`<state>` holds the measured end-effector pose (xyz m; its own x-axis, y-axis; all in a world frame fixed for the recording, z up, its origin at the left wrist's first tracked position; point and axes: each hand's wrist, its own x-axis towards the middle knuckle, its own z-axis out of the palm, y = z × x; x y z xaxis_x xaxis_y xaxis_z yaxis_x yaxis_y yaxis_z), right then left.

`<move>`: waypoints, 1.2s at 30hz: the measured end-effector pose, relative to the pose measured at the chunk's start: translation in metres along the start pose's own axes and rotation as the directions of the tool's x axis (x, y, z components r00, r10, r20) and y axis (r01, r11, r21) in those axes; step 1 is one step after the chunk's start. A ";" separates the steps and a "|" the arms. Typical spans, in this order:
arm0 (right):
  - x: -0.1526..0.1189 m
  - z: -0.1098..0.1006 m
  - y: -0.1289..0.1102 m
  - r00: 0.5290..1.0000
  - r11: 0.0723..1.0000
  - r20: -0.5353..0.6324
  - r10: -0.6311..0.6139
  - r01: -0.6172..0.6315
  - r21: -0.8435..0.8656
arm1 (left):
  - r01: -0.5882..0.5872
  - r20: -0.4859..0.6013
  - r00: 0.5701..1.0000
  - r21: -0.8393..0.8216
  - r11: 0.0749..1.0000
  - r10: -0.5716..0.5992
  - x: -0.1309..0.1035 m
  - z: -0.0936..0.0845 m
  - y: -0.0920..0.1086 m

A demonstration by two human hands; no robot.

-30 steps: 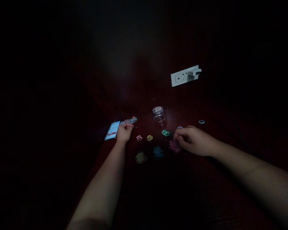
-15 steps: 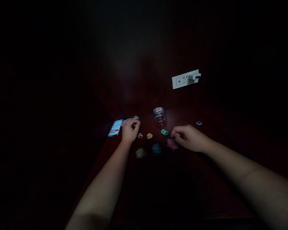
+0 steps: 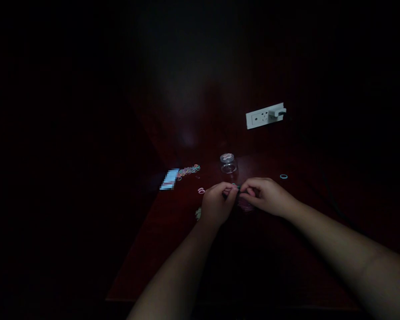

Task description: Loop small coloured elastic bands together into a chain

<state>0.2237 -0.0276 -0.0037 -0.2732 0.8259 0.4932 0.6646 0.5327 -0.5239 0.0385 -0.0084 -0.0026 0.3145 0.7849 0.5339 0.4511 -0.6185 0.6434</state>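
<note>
My left hand (image 3: pixel 217 203) is over the middle of the table, thumb and fingers pinched together. My right hand (image 3: pixel 269 196) faces it from the right, its fingertips also closed and almost touching the left ones. Whatever lies between the fingertips is too small and dark to make out. Just behind them show parts of some green hair ties (image 3: pixel 235 186). Below my right fingers lies a pile of pink bands (image 3: pixel 245 205). A pale green pile (image 3: pixel 198 214) sticks out beside my left wrist, and a pink hair tie pair (image 3: pixel 201 190) lies left of that hand.
A clear lidded jar (image 3: pixel 228 164) stands behind the hands. Mixed colourful hair ties (image 3: pixel 189 171) lie beside a lit phone (image 3: pixel 170 179) at the left. One light blue hair tie (image 3: pixel 283 176) is at the right. A wall socket (image 3: pixel 265 116) holds a plug.
My left hand has moved right, from the mixed hair ties to my right fingertips, now covering the yellow hair ties and blue pile. The view has shifted slightly.
</note>
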 end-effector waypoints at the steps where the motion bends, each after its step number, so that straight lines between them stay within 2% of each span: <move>1: 0.000 0.000 0.001 1.000 1.000 -0.004 0.001 -0.001 -0.002 | -0.013 0.002 1.000 0.010 1.000 0.013 0.000 -0.001 -0.001; 9: 0.000 -0.001 0.000 1.000 1.000 0.011 -0.003 0.003 -0.010 | -0.088 0.062 0.995 0.054 0.995 0.084 -0.004 -0.001 -0.007; 17: -0.002 0.001 0.003 1.000 1.000 0.000 -0.011 0.011 -0.009 | -0.180 0.038 0.983 0.023 0.983 0.179 -0.004 -0.001 -0.008; 28: -0.002 0.000 0.001 0.999 1.000 0.041 -0.002 0.002 0.004 | -0.224 0.058 0.973 0.016 0.974 0.223 -0.005 -0.003 -0.006; 36: -0.003 -0.002 -0.001 0.997 0.999 0.061 -0.039 0.037 0.029 | -0.226 0.004 0.974 0.047 0.973 0.226 -0.003 -0.008 -0.006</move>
<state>0.2253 -0.0312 -0.0029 -0.3406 0.8143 0.4699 0.6338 0.5681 -0.5250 0.0279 -0.0068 -0.0037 0.4115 0.6245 0.6638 0.4072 -0.7776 0.4792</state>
